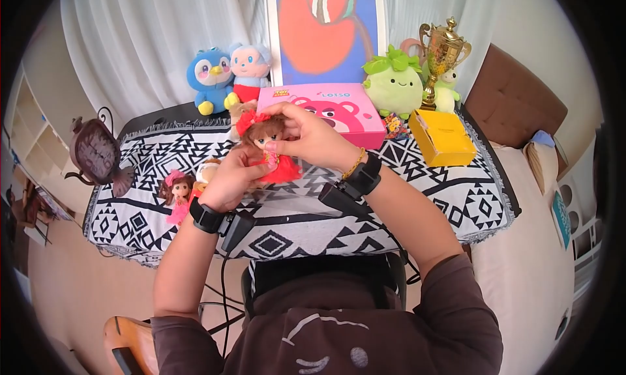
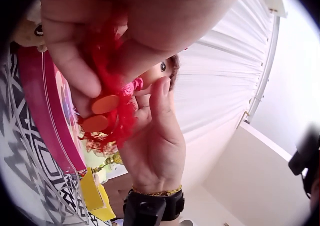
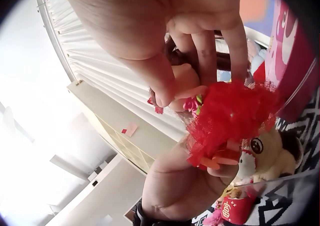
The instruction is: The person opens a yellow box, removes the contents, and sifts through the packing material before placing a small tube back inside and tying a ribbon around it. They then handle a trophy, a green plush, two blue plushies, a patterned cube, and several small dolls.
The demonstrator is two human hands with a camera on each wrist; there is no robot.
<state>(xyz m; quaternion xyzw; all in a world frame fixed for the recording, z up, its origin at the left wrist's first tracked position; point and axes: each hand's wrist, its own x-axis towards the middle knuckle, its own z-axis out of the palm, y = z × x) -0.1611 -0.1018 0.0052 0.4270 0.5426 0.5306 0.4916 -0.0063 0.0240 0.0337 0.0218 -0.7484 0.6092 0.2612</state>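
A brown-haired doll (image 1: 268, 140) with a red bow and a red tulle dress is held upright over the table in both hands. My left hand (image 1: 229, 182) grips the skirt low down; in the left wrist view its fingers curl over the red tulle (image 2: 102, 60) beside the doll's orange soles (image 2: 105, 104). My right hand (image 1: 314, 138) holds the head from behind, its thumb across the front just under the face. A pink flower (image 3: 191, 104) shows at the doll's chest in the right wrist view, where the right hand (image 3: 200, 15) covers most of the head.
A patterned cloth (image 1: 274, 241) covers the table. Behind stand a pink Lotso box (image 1: 355, 117), plush toys (image 1: 210, 82), a gold trophy (image 1: 445, 56) and a yellow box (image 1: 445, 140). A pink-dressed doll (image 1: 177, 192) lies left, near a dark ornament (image 1: 98, 150).
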